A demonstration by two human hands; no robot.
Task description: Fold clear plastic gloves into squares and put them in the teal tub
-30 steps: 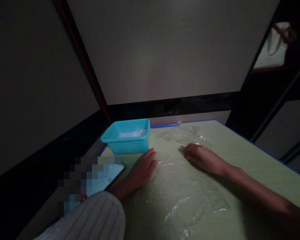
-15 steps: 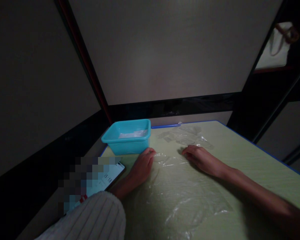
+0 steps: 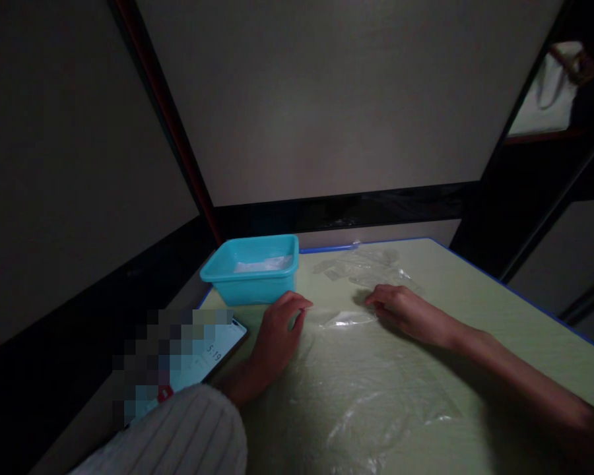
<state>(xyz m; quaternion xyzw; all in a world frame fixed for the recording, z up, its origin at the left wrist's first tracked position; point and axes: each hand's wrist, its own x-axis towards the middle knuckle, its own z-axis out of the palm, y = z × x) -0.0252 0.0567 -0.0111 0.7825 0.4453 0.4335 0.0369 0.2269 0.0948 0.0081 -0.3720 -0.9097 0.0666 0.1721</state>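
A clear plastic bag (image 3: 376, 396) lies spread over the pale table in front of me. At its far left corner, my left hand (image 3: 282, 330) pinches the edge between thumb and fingers. My right hand (image 3: 396, 310) is closed at the far right end of the same edge, its fingertips partly hidden beneath the hand. Between the two hands the edge runs fairly straight and catches the light. Just beyond my left hand stands a turquoise plastic basket (image 3: 257, 290) with white, paper-like pieces inside.
Another crumpled clear plastic bag (image 3: 371, 264) lies near the back of the table (image 3: 499, 330). A lit phone (image 3: 222, 340) rests at the left, beside my knee (image 3: 193, 435). Cabinet panels (image 3: 336, 105) rise behind the table; a white bag (image 3: 547, 95) sits on a shelf at right.
The left hand's grip has shifted slightly, with thumb and fingers now extended in a pinch. My right hand has moved a little to the right, and the bag's edge looks straighter.
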